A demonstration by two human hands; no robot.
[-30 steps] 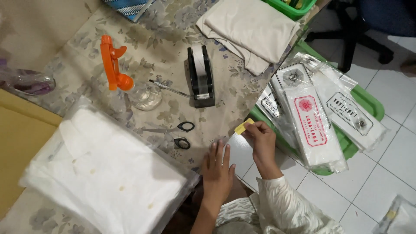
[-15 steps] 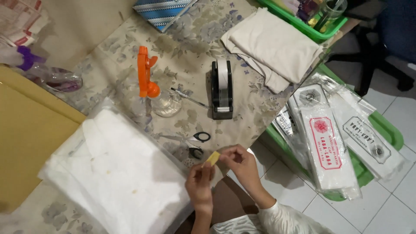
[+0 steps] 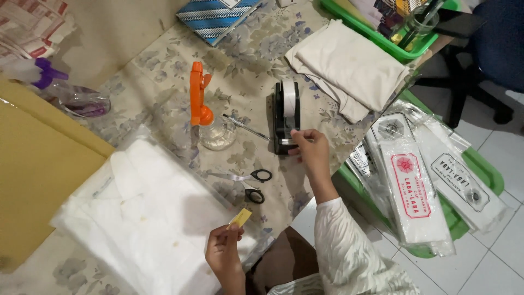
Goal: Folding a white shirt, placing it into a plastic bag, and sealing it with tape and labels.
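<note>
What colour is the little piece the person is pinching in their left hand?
Yellow. The small slip in the left hand shows best in the head view.

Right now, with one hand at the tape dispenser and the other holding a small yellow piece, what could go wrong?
1. The right hand pulls at the front of the tape dispenser; fingertips may catch its cutting edge.
2. The open scissors lie just under that forearm and could be knocked or scratch it.
3. The left hand pinches the yellow piece only by one end, so it may slip onto the white plastic stack.
</note>
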